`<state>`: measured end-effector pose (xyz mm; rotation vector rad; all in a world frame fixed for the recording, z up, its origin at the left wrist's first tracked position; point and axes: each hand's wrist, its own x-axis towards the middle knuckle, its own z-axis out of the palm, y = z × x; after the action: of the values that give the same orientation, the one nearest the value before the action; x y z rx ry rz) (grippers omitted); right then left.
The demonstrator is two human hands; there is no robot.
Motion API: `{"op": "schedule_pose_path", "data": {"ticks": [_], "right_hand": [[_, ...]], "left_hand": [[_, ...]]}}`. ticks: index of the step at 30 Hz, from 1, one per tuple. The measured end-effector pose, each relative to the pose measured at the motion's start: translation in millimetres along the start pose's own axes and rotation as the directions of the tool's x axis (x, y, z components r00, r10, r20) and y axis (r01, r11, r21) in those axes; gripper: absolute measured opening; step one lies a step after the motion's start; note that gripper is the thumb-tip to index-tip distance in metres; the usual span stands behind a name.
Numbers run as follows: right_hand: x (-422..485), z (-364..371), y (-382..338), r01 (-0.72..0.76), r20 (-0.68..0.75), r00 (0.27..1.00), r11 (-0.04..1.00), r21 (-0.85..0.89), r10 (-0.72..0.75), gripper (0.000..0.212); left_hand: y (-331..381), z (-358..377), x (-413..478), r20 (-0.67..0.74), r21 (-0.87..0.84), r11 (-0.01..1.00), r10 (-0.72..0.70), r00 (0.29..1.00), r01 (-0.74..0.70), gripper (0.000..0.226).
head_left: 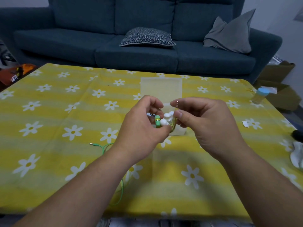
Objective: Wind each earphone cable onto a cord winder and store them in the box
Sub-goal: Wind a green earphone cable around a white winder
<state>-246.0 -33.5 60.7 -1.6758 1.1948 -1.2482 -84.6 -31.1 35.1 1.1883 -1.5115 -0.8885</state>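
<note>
Yellow earphone cable (173,126) looks wound on white cord winder (168,117), just near of clear box (161,87); my left hand (141,128) grips winder; my right hand (206,122) pinches jack plug (177,105); keep tension, tuck plug firmly; green earphone cable (106,145) lies near left.

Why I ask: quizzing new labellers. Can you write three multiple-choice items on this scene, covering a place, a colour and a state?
1. Where does the loose green cable lie? A in a drawer; B on the tablecloth; C on a chair.
2. What colour is the bottle lid? A red; B light blue; C black.
3. What is the right hand doing? A lying flat; B gripping scissors; C pinching a jack plug.
B: it lies on the cloth near the left hand, which holds earbuds. B: pale blue cap. C: it closes on the upright plug.
</note>
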Motion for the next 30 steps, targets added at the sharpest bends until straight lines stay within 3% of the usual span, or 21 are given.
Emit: {"op": "schedule_pose_path", "data": {"ticks": [5,11,23,30], "right_hand": [[-1.8,4.0,3.1,0.075,0.111,0.993,0.952,-0.296,-0.043,0.029],[-2.8,5.3,0.3,0.075,0.122,0.992,0.938,-0.338,-0.035,0.032],[-1.8,4.4,-6.0,-0.077,0.019,0.997,0.991,-0.11,0.079,0.018],[-2.0,3.7,-2.9,-0.324,0.064,0.946,0.924,0.203,0.318,0.025]], "left_hand": [[-0.3,1.7,-0.2,-0.058,-0.001,1.0,0.008,0.998,-0.008,0.04],[-0.5,3.9,-1.1,-0.108,0.041,0.998,0.044,0.993,-0.04,0.044],[1.9,3.3,-4.4,-0.115,0.201,0.967,0.18,0.977,-0.155,0.045],[2.4,7.9,-5.9,-0.092,0.318,0.913,0.298,0.95,-0.256,0.045]]}}
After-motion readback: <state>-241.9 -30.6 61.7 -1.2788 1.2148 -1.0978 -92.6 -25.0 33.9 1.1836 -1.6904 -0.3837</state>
